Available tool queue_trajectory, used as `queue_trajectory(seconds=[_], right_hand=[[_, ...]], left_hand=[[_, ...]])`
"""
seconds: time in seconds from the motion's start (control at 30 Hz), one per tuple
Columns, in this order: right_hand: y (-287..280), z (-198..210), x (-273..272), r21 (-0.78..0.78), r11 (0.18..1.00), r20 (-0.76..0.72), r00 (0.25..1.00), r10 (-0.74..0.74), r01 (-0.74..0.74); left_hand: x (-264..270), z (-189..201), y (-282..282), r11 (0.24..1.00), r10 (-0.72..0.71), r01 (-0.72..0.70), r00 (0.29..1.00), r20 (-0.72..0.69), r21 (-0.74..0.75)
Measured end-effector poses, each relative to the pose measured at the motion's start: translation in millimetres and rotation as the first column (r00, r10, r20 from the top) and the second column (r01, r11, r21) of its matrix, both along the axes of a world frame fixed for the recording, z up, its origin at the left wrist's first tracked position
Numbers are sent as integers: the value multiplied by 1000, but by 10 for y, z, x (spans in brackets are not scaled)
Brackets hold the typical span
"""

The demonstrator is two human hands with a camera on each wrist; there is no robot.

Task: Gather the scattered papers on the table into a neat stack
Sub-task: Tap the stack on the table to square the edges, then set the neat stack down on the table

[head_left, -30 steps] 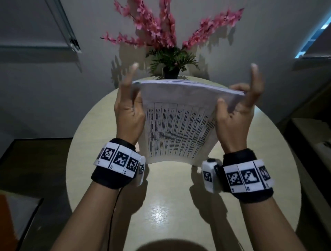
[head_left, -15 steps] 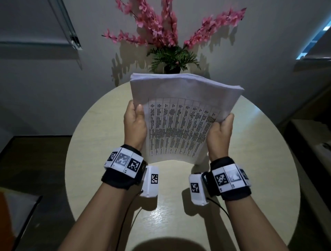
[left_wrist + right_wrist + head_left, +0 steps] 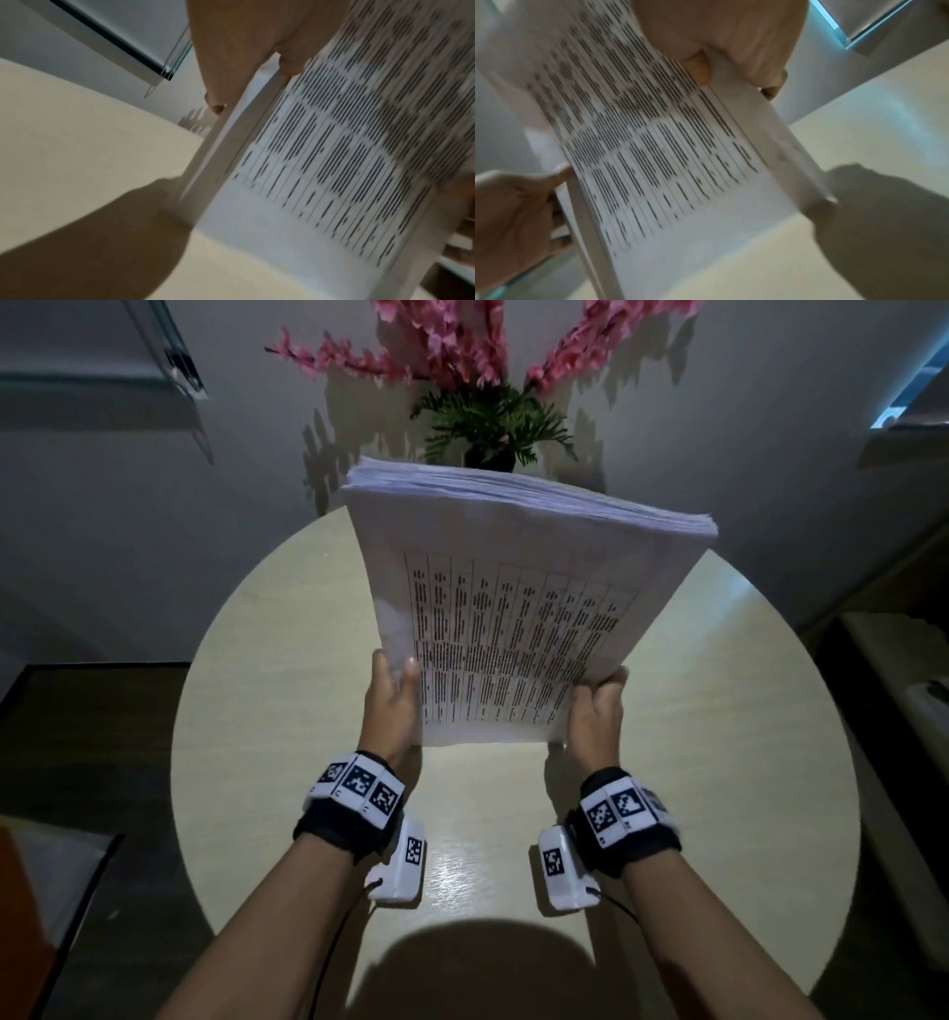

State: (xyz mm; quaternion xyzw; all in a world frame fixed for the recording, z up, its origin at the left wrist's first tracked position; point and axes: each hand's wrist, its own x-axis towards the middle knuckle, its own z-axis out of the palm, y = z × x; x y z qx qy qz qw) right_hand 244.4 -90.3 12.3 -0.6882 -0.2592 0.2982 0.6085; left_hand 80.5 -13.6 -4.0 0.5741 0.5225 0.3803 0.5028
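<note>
A thick stack of white papers (image 3: 513,608) with a printed table on its near face stands tilted above the round beige table (image 3: 287,690). My left hand (image 3: 393,698) grips the stack's lower left edge, thumb on the printed face. My right hand (image 3: 598,706) grips the lower right edge. In the left wrist view the stack (image 3: 334,162) fills the right side, with my left hand (image 3: 246,60) pinching its edge. In the right wrist view my right hand (image 3: 721,56) pinches the stack (image 3: 680,162), and the left hand (image 3: 518,213) shows at lower left.
A dark pot of pink flowers and green leaves (image 3: 488,418) stands at the table's far edge, just behind the stack. A grey wall rises beyond it. Dark floor lies to the left, and a bench-like ledge (image 3: 904,690) is on the right.
Both hands slid down from the stack's upper sides to its lower corners. Their fingers, spread a second ago, now close on the edges, and the stack stands taller in view.
</note>
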Motion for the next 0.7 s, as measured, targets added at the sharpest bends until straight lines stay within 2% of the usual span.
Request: queue_trajectory(seconds=[0.07, 0.13, 0.23, 0.33, 0.47, 0.57, 0.67, 0.7], right_hand=[[-27, -130, 3, -67, 996, 37, 997, 63, -61], [-7, -174, 66, -123, 984, 163, 976, 146, -126], [180, -191, 228, -163, 976, 313, 931, 188, -142], [469, -202, 387, -238, 962, 229, 955, 187, -132], [753, -322, 560, -438, 878, 131, 953, 273, -191], [865, -517, 635, -514, 835, 37, 968, 249, -196], [905, -638, 658, -580, 801, 29, 980, 199, -146], [909, -665, 668, -606, 787, 68, 979, 195, -114]], left_hand=[[1, -112, 39, 999, -4, 1, 994, -105, -35], [31, -124, 107, 998, 15, -25, 984, -179, -55], [156, -9, 310, 991, 54, -75, 981, -184, -110], [321, 8, 595, 987, 22, -59, 972, -232, -151], [480, -96, 824, 945, -40, -84, 930, -366, -317], [571, -222, 873, 914, -98, -93, 895, -435, -396], [602, -359, 876, 892, -103, -130, 874, -475, -432], [607, -395, 877, 894, -97, -139, 869, -485, -427]])
